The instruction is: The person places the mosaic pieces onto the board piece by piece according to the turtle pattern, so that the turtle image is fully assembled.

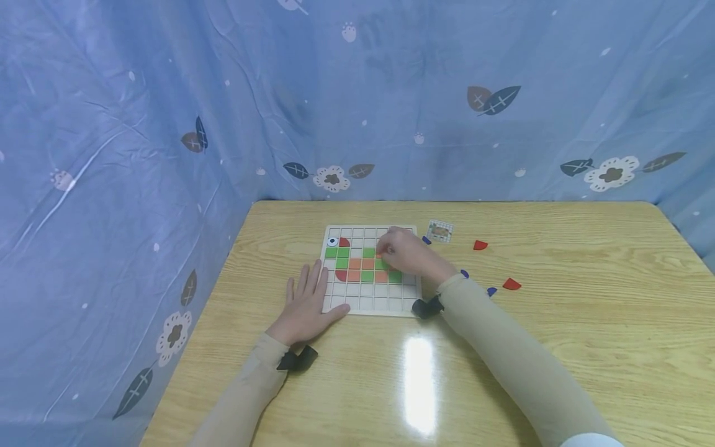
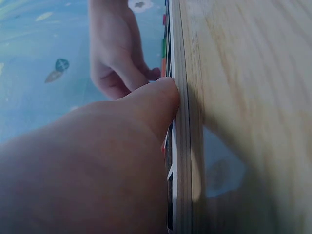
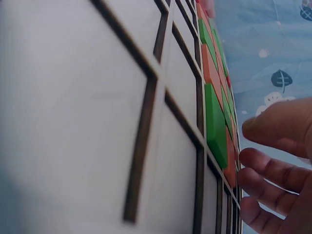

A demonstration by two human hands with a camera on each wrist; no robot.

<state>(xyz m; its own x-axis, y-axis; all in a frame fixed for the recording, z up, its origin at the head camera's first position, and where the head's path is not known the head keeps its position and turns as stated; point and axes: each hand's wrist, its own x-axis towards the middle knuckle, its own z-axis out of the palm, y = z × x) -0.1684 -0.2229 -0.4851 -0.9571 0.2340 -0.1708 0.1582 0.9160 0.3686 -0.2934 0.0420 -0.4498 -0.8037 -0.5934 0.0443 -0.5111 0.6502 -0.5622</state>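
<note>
A white gridded board (image 1: pixel 380 304) lies on the table with green, orange and red tiles and a round eye tile (image 1: pixel 332 242) in its cells. My left hand (image 1: pixel 306 313) lies flat with fingers spread at the board's left edge, the thumb on its front left corner. Over the board's right half, my right hand (image 1: pixel 406 251) bends its fingers down by an orange tile beside a green tile (image 1: pixel 368 253). In the right wrist view, its bent fingers (image 3: pixel 258 158) are close to the tiles, a gap shows below the thumb, and no piece is visible between them.
A small picture card (image 1: pixel 440 231) lies past the board's back right corner. Red quarter-round pieces (image 1: pixel 511 284) and small blue pieces (image 1: pixel 491 291) are scattered right of the board, some beside the right forearm. A blue patterned curtain (image 1: pixel 391 124) hangs behind the table (image 1: pixel 558 347).
</note>
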